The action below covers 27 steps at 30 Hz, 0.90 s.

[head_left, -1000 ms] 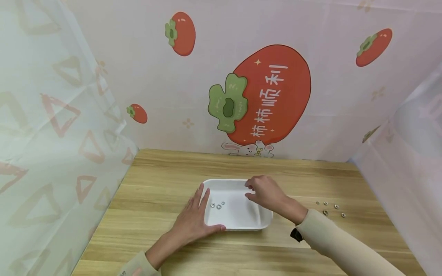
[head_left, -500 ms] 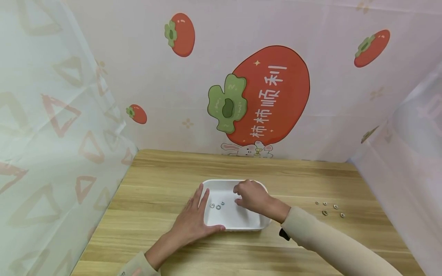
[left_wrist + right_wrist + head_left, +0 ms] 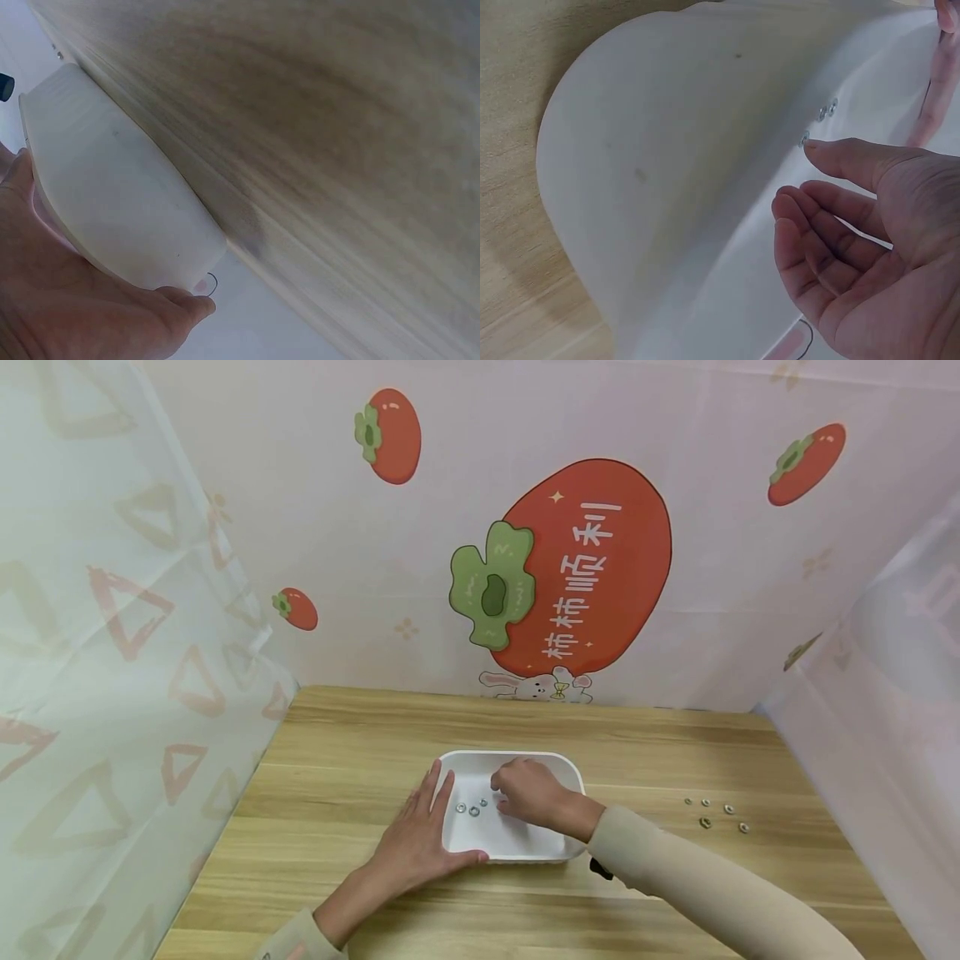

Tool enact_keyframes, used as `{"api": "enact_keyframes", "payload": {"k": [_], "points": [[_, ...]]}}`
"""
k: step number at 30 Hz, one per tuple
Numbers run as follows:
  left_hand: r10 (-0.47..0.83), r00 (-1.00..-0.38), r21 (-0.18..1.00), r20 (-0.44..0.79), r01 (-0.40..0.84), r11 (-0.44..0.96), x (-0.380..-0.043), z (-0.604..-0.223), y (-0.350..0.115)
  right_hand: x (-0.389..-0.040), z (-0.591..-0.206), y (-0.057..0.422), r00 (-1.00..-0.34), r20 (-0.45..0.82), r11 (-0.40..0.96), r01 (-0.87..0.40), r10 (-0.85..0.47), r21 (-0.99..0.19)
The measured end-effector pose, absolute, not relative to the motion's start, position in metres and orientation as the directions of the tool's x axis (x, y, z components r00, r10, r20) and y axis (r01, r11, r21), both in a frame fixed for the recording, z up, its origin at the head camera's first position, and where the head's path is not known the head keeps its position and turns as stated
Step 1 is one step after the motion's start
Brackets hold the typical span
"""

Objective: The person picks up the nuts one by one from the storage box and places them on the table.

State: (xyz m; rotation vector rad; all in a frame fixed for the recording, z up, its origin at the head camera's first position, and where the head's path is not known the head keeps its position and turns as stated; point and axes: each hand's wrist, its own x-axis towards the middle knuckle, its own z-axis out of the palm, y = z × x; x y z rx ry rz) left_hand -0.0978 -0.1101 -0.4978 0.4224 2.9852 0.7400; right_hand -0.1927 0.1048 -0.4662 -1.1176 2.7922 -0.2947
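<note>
A white rectangular tray (image 3: 510,857) sits on the wooden table. My left hand (image 3: 412,839) rests along its left end, fingers straight and spread over the rim, thumb at the near rim. In the left wrist view that hand (image 3: 97,300) lies against the tray's outer wall (image 3: 112,172). Three small metal nuts (image 3: 474,811) lie inside, toward the left. My right hand (image 3: 528,793) is over the tray, just right of them. In the right wrist view its fingers (image 3: 810,240) are loosely bent, thumb apart, nothing visible between them; the thumb tip overlaps one nut (image 3: 804,139) there.
Several more small metal nuts (image 3: 706,822) lie on the table (image 3: 645,893) to the right of the tray. Patterned cloth (image 3: 337,527) hangs behind the table and along both sides. My right sleeve (image 3: 690,877) crosses the table's near right part.
My right hand has moved left across the tray, from its far right corner toward the nuts inside. The left hand, tray and nuts have stayed in place.
</note>
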Motion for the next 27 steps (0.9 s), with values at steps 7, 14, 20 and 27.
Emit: {"api": "enact_keyframes", "payload": {"k": [7, 14, 20, 27], "points": [[0.266, -0.964, 0.452, 0.023, 0.247, 0.857, -0.098, -0.500, -0.110, -0.195, -0.474, 0.098, -0.697, -0.042, 0.686, -0.692, -0.716, -0.224], [0.267, -0.963, 0.451, 0.026, 0.250, 0.857, -0.099, -0.501, -0.110, -0.197, -0.476, 0.093, -0.673, -0.028, 0.660, -0.714, -0.739, -0.234], [0.268, -0.963, 0.445, 0.019, 0.248, 0.860, -0.100, -0.502, -0.109, -0.198, -0.480, 0.088, -0.671, -0.035, 0.663, -0.721, -0.741, -0.201], [0.270, -0.963, 0.445, 0.012, 0.247, 0.861, -0.101, -0.502, -0.109, -0.197, -0.483, 0.083, -0.680, -0.051, 0.678, -0.716, -0.731, -0.169]]}}
